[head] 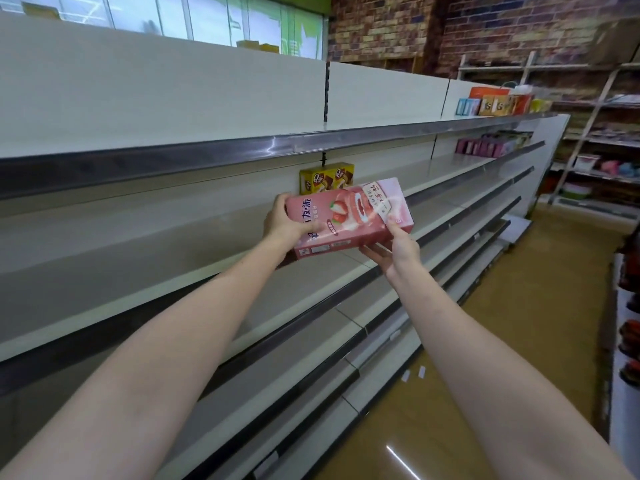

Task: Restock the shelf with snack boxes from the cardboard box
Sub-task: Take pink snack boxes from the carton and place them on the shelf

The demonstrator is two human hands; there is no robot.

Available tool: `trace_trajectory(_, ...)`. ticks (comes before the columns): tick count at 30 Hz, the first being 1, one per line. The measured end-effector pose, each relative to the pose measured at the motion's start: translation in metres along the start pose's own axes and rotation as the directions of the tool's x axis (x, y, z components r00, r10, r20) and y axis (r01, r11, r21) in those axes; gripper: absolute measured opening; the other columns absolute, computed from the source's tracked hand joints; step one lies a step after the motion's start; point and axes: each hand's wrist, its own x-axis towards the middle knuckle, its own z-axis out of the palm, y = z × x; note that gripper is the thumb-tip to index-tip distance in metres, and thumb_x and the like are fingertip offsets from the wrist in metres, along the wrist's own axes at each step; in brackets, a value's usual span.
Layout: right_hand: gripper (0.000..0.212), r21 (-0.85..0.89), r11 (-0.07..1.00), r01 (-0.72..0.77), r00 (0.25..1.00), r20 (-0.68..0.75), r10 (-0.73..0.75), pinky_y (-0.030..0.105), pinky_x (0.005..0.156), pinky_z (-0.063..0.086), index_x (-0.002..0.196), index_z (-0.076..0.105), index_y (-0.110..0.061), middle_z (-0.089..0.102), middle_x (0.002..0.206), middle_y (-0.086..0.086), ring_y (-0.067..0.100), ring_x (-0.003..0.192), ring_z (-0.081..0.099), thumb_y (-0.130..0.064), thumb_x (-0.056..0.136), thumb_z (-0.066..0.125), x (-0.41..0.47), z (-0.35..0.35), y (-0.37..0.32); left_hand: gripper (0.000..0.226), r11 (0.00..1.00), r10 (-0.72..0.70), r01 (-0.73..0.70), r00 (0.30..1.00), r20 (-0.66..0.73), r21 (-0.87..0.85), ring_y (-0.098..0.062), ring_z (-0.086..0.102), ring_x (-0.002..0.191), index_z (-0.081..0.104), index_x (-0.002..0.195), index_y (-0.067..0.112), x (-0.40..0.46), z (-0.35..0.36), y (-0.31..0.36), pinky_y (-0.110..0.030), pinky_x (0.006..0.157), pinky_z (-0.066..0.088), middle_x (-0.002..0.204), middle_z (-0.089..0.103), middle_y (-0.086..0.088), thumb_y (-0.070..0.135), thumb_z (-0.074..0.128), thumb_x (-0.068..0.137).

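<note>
We grip the pink box [349, 218] lengthwise, left hand [282, 220] and right hand [394, 249] clasping its ends, just before the yellow box [326, 177], tilted shelfward.

Both forearms are bare from the frame's edge down to the left hand [282, 221] and right hand [398, 249], with no sleeves, gloves or jewellery showing

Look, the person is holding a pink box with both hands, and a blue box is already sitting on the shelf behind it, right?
Not quite. The box on the shelf behind is yellow, not blue; the head view shows it. The rest is right: the left hand and right hand both hold the pink box.
</note>
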Motion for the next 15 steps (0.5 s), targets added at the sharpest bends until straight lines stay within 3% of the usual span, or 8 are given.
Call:
trace_trajectory(5,0.049,0.021,1.000,-0.013,0.997,0.072,0.011,0.054,0.076,0.060,0.131,0.046,-0.003,0.068,0.115,0.022,0.038,0.093,0.073,-0.022,0.092,0.069,0.005,0.020,0.012,0.091,0.977,-0.049,0.033,0.996,-0.070,-0.213,-0.023,0.061,0.109,0.041,0.142,0.018,0.013,-0.022,-0.019,-0.043,0.087,0.058,0.127,0.059,-0.007,0.005,0.089,0.066)
trace_trajectory(10,0.041,-0.034,0.995,-0.091,0.977,0.191,0.096,0.051,0.073,0.060,0.132,0.049,-0.001,0.067,0.117,0.025,0.041,0.099,0.070,-0.016,0.096,0.063,0.012,0.044,0.025,0.080,0.956,-0.080,0.027,0.982,-0.171,-0.292,-0.015,0.064,0.093,0.045,0.136,0.006,0.017,-0.053,-0.024,-0.023,0.058,0.057,0.122,0.062,-0.008,-0.005,0.085,0.068)
trace_trajectory(15,0.041,-0.184,0.978,-0.100,0.972,0.194,0.136,0.040,0.080,0.061,0.126,0.057,-0.006,0.068,0.116,0.013,0.025,0.096,0.069,-0.021,0.091,0.072,0.016,0.079,0.040,0.059,0.945,-0.124,0.043,0.965,-0.233,-0.325,-0.011,0.065,0.075,0.057,0.121,0.005,0.014,-0.091,-0.035,-0.018,0.054,0.055,0.102,0.067,-0.007,0.001,0.086,0.069)
